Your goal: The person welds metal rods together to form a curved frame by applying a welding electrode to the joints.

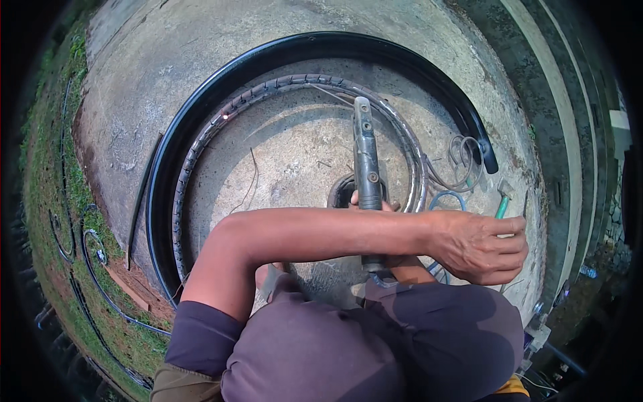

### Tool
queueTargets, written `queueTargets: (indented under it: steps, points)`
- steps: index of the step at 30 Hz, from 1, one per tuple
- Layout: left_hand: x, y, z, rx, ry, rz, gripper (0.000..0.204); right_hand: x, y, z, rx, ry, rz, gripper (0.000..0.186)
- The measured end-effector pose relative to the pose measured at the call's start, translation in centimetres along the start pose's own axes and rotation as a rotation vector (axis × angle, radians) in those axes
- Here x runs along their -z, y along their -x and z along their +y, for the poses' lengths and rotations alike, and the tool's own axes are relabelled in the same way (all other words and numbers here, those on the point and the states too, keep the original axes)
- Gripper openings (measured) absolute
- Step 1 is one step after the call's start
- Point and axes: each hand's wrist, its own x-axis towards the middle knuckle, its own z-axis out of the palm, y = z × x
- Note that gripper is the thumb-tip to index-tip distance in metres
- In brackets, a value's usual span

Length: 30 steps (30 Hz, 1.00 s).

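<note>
My left forearm stretches across the middle to the right. My left hand has its fingers curled, and the green handle of a small hammer runs in under them; the hammer's head points away from me. Beneath that forearm, my right hand is wrapped round a welding electrode holder, mostly hidden. A thin rod slants left from the holder's tip. Beyond lies a curved metal tube with evenly spaced dark notches; a small glowing spot shows on its upper left.
A wide black curved channel arcs round the notched tube on the concrete slab. Coiled grey cable and a blue hose lie at right. Grass with dark hoses borders the left. A dark ring-shaped thing sits behind the holder.
</note>
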Motion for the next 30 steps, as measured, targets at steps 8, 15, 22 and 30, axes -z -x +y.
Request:
queueTargets:
  steps: [8,15,22,30]
  points:
    - [-7.4,-1.6,1.4,-0.110,0.047,-0.137,0.024,1.6,-1.9,1.2,-0.149,-0.189,-0.207,0.055]
    - [-9.7,-0.3,3.3,-0.049,0.092,-0.300,0.025,0.0,-0.4,-1.0,-0.108,-0.137,-0.130,0.056]
    - [-9.3,-1.6,3.8,0.050,0.082,-0.354,0.027,0.1,1.2,-1.0,-0.032,-0.081,-0.116,0.050]
    - [-8.5,-1.2,5.2,0.053,-0.041,-0.493,0.030,-1.3,0.6,0.4,-0.078,-0.099,-0.200,0.054]
